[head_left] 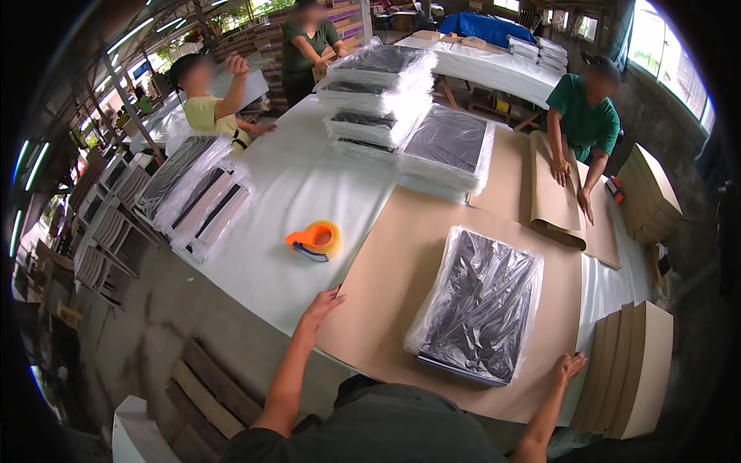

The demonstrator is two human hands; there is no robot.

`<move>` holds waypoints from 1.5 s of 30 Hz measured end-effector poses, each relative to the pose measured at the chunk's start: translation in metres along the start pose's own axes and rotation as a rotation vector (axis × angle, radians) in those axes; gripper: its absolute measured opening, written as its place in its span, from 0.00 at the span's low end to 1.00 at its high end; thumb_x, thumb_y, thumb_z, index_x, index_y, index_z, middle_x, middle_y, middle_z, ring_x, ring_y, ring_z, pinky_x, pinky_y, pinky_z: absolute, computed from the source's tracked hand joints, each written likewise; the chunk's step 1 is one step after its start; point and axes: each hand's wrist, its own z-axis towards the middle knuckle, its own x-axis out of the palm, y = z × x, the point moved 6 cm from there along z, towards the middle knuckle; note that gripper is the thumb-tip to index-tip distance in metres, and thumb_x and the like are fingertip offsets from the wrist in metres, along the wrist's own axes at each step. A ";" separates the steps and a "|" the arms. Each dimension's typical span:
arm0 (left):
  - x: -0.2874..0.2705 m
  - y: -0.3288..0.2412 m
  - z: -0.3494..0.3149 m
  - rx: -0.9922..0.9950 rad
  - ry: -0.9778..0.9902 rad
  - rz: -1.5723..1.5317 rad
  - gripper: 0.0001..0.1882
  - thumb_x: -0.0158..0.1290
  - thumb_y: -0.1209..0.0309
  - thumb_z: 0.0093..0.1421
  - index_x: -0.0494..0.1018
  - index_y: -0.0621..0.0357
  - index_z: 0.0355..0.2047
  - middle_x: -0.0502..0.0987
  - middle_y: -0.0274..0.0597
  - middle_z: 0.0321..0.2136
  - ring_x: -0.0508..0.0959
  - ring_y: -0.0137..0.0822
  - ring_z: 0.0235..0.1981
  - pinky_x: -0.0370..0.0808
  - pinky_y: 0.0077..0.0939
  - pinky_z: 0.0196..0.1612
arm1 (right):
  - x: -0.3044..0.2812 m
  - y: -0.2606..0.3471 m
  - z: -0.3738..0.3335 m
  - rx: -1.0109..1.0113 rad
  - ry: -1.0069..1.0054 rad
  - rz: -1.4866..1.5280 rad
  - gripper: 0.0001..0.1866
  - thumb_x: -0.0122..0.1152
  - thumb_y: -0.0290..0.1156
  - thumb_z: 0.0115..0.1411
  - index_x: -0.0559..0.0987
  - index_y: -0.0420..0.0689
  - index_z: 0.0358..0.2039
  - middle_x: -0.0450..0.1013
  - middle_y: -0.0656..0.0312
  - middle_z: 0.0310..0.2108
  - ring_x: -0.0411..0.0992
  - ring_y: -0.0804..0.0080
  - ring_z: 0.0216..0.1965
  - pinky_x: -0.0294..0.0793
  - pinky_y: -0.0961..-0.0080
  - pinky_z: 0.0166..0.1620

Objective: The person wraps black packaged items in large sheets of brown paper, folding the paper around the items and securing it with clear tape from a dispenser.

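Observation:
A large sheet of brown kraft paper (386,309) is spread on the table before me. On it rests a dark, flat, rectangular item (482,301) wrapped in clear plastic. My left hand (323,309) touches the paper's left edge, its fingers stretched out. At the right edge, my right hand (571,366) has its fingers curled in on the paper's border. An orange tape dispenser (315,238) with a roll of tape lies to the left of the paper, on the white table covering (270,185).
Plastic-wrapped stacks stand at the far side (378,92) and left edge (193,193). Folded brown cardboard pieces (629,370) stand at the near right. A co-worker in green (583,116) handles brown paper across the table; two other people stand at the far left.

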 end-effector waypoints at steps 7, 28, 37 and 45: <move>0.060 -0.061 -0.036 -0.127 0.004 0.029 0.22 0.52 0.63 0.63 0.70 0.64 0.53 0.79 0.39 0.40 0.76 0.29 0.41 0.72 0.25 0.45 | -0.039 -0.006 0.037 -0.196 0.006 0.019 0.09 0.64 0.28 0.47 0.74 0.36 0.26 0.74 0.46 0.30 0.73 0.46 0.35 0.71 0.55 0.39; 0.034 -0.027 -0.029 -0.097 -0.070 -0.172 0.29 0.58 0.53 0.57 0.69 0.59 0.52 0.75 0.39 0.43 0.73 0.30 0.45 0.70 0.27 0.48 | -0.033 0.022 0.022 -0.503 -0.146 -0.119 0.06 0.47 0.26 0.58 0.70 0.36 0.28 0.71 0.43 0.26 0.73 0.46 0.29 0.69 0.53 0.33; 0.002 0.042 0.028 0.033 0.071 -0.140 0.22 0.55 0.58 0.61 0.73 0.61 0.49 0.79 0.35 0.40 0.76 0.26 0.41 0.71 0.22 0.47 | -0.021 0.024 -0.003 -0.077 -0.057 0.361 0.26 0.34 0.46 0.65 0.73 0.36 0.29 0.72 0.46 0.28 0.70 0.48 0.29 0.68 0.58 0.34; 0.006 0.039 0.021 -0.032 0.069 -0.210 0.22 0.55 0.59 0.61 0.73 0.61 0.49 0.79 0.35 0.40 0.77 0.26 0.39 0.72 0.23 0.45 | -0.023 0.036 0.004 -0.241 -0.012 -0.098 0.07 0.52 0.26 0.56 0.73 0.36 0.33 0.73 0.44 0.32 0.74 0.45 0.34 0.73 0.55 0.37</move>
